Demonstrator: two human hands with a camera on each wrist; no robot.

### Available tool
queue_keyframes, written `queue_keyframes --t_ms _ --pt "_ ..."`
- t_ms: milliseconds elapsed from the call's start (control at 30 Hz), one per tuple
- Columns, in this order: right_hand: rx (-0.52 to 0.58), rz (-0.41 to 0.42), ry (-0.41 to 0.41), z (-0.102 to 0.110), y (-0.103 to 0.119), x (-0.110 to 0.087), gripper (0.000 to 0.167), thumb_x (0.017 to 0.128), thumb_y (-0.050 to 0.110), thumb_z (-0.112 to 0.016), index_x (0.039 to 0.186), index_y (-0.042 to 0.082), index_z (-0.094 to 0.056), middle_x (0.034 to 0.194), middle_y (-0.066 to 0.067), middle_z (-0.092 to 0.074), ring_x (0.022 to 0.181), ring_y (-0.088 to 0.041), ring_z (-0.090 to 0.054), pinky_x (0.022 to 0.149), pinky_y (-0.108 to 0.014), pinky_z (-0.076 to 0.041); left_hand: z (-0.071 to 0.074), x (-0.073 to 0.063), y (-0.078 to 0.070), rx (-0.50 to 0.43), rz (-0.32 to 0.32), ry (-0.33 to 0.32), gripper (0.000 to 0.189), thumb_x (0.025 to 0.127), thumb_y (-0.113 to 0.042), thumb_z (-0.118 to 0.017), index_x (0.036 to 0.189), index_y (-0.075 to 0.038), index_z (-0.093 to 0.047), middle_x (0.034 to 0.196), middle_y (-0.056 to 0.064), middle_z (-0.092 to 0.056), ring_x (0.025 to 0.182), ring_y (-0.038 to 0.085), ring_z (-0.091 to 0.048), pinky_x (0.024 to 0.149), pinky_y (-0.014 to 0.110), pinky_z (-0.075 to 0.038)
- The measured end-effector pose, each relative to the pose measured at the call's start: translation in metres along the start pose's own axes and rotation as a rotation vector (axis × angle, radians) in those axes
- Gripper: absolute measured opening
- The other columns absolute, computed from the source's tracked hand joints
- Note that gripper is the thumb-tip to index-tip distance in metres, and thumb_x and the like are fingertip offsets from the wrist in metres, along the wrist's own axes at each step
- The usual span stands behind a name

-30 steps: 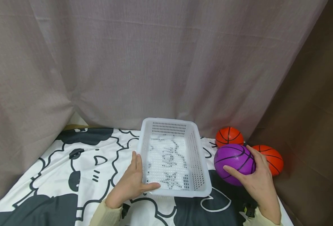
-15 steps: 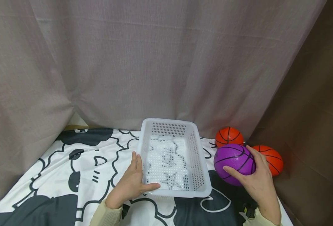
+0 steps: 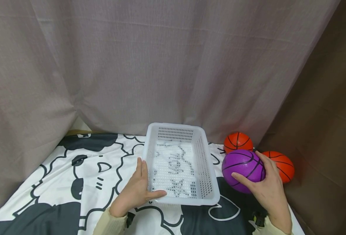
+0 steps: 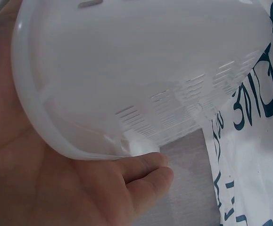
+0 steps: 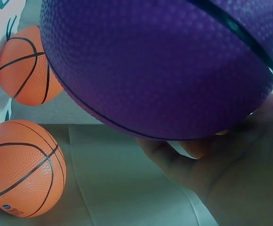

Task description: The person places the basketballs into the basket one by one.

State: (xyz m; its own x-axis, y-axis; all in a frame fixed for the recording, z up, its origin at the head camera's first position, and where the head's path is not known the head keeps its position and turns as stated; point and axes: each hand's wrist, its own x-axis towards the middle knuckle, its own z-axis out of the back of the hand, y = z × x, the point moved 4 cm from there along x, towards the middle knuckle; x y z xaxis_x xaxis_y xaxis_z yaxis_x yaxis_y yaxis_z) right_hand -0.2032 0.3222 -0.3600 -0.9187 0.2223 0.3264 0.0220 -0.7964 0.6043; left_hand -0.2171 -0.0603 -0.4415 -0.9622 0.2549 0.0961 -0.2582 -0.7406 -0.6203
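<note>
In the head view, a white plastic basket (image 3: 181,125) with slotted walls stands in the middle of the table, nothing inside it. My left hand (image 3: 134,193) rests against its near left corner, fingers straight along the outer side and thumb on the near rim. The left wrist view shows two fingers (image 4: 148,176) just past the basket's edge (image 4: 20,70). On the right, my right hand (image 3: 267,187) grips a purple ball (image 3: 240,166) with black basketball lines, thumb on the near side. The purple ball (image 5: 160,70) fills much of the right wrist view, fingers curled around it.
Two orange mini basketballs lie beyond the purple one: one at the back (image 3: 237,142), one to the right (image 3: 279,165). A black-and-white printed cloth (image 3: 99,176) covers the table. Grey-brown curtains (image 3: 173,65) hang behind and along the right side.
</note>
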Motion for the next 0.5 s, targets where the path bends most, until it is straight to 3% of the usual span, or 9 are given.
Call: queue_keyframes --t_ms 500 --pt "-0.005 0.02 0.016 -0.0055 0.0037 -0.0003 0.11 0.066 0.051 -0.086 0.153 0.015 -0.03 0.143 -0.023 -0.037 0.121 -0.045 -0.034 0.082 -0.071 -0.043 -0.0004 -0.0008 0.0009 -0.006 0.021 0.014 0.13 0.07 -0.064 -0.076 0.148 0.016 -0.009 0.154 0.034 0.008 0.142 0.046 -0.013 0.112 0.052 -0.025"
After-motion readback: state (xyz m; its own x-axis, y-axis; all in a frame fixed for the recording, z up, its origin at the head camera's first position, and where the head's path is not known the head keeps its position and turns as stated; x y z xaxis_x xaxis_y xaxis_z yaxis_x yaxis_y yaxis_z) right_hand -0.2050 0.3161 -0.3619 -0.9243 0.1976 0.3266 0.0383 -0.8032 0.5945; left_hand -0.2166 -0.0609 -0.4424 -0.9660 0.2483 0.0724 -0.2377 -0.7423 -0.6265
